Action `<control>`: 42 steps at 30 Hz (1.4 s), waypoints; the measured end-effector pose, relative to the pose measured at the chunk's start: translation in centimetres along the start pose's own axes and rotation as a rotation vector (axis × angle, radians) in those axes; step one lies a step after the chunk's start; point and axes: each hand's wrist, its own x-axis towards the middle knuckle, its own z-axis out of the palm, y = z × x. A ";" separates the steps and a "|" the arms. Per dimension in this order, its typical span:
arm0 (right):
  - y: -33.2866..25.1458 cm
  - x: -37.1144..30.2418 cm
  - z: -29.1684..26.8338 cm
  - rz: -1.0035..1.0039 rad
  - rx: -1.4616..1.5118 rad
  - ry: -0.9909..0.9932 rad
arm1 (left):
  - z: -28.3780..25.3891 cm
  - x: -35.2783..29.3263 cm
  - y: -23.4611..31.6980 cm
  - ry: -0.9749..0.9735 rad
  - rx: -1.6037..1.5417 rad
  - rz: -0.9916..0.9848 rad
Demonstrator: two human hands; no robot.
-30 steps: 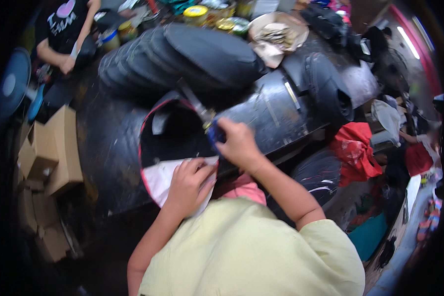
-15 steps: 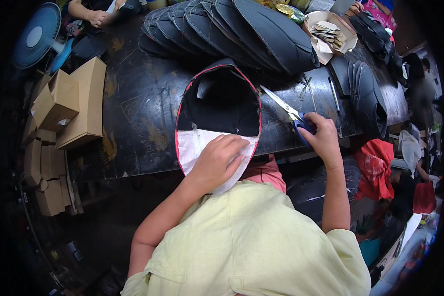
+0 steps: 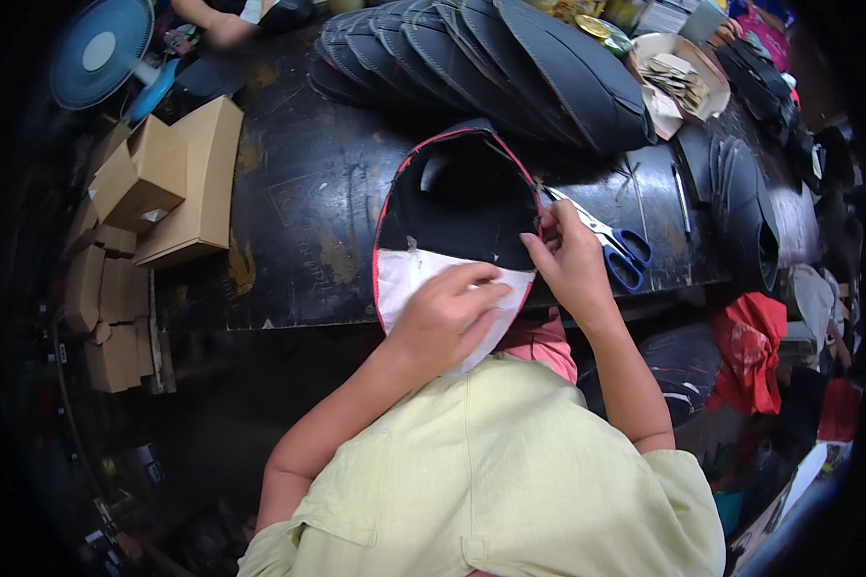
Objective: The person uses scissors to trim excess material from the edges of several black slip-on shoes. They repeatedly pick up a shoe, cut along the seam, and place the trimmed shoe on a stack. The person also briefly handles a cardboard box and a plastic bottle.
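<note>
An oval shoe upper (image 3: 457, 221) with a black lining, a white fabric part and a red edge lies across the table's front edge, its lower end against my front. On the white part rests my left hand (image 3: 452, 313), open, its fingers stretched out and a little bent. My right hand (image 3: 566, 252) pinches the upper's red edge on the right side; its fingertips hide the exact spot. Scissors with blue handles (image 3: 625, 258) lie on the table just beyond the right hand, blades partly hidden behind it.
Overlapping black shoe uppers (image 3: 491, 72) fill the back middle; more black pieces (image 3: 741, 207) lie at right near a pen (image 3: 681, 200). A paper tray (image 3: 707, 77) holds small pieces. Cardboard boxes (image 3: 197, 188) and a blue fan (image 3: 101, 53) stand left. A person's hand (image 3: 229, 31) shows at the far left.
My right hand has let go of the scissors, leaving them on the table, and moved left to the upper's edge. My left hand stays on the white part. The whole view has shifted slightly.
</note>
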 end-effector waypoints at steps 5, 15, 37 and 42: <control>0.8 0.1 -0.2 0.071 0.102 -0.025 | -5.6 -0.5 -1.8 0.516 0.254 -0.294; 0.4 -0.5 -0.3 0.048 0.204 -0.019 | -7.2 -0.1 -4.5 0.412 0.337 -0.081; 2.6 0.3 -4.6 -0.040 -0.021 0.184 | -19.3 -12.4 -1.3 0.154 -0.014 -0.918; 4.8 -1.0 -9.5 -0.070 -0.466 0.042 | -21.0 -14.3 -0.7 0.390 0.495 -0.928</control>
